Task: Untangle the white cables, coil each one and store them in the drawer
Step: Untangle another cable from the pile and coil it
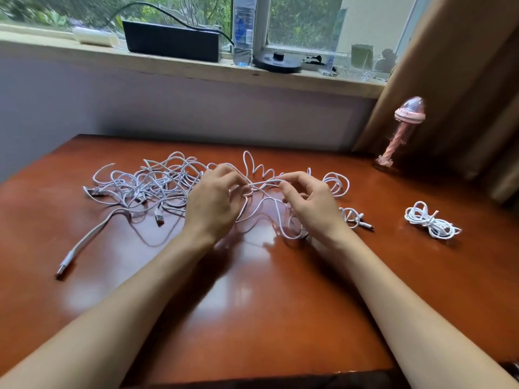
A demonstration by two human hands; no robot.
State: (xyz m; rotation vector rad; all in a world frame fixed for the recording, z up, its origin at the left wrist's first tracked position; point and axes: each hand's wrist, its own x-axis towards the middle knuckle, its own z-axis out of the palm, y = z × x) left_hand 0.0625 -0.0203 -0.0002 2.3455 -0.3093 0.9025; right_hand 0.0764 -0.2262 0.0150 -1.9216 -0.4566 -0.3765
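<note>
Your left hand and right hand both pinch one white cable just above the desk, though the left fingertips are partly hidden, so that's my best read. The tangle sits left of your hands, and a coiled cable lies well off to the right.

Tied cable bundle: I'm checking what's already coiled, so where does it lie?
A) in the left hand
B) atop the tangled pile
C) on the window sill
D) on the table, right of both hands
D: the tied bundle lies on the table, right of the right hand, which with the left hand pinches a loose strand beside the tangle.
</note>
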